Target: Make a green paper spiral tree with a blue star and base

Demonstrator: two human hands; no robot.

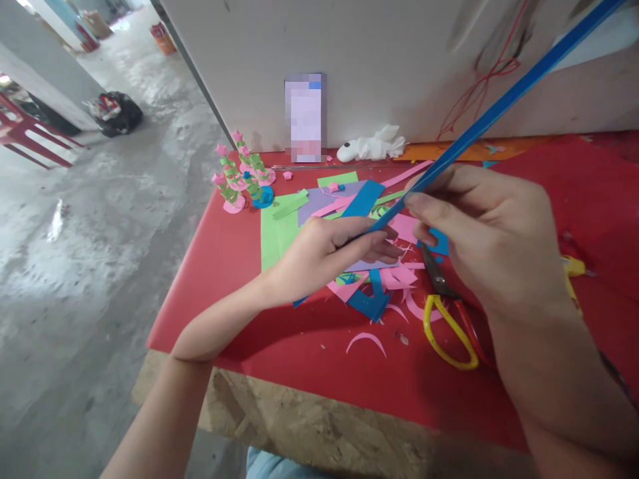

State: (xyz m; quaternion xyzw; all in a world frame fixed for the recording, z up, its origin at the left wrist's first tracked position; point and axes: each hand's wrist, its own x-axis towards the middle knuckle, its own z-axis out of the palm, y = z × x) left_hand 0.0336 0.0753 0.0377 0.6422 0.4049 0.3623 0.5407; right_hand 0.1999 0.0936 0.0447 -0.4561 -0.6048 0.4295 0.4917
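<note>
A long narrow blue paper strip (pixel 499 113) runs up to the top right corner. My left hand (pixel 339 246) pinches its lower end between thumb and fingers. Farther along, my right hand (pixel 479 219) grips the strip between thumb and forefinger. Below the hands lies a pile of coloured paper: a green sheet (pixel 277 233), a purple sheet (pixel 309 205), blue pieces (pixel 367 196) and pink scraps (pixel 399 276). Scissors (pixel 444 286) with one yellow and one red handle rest beside my right wrist, their tips partly hidden by that hand.
Small paper plants with pink stars (pixel 232 176) stand at the table's back left. A phone (pixel 305 120) leans on the white panel, with a white crumpled figure (pixel 372 145) beside it. Curved pink offcuts (pixel 367 338) lie on the red tabletop (pixel 299 352). A yellow tool (pixel 574 266) is at right.
</note>
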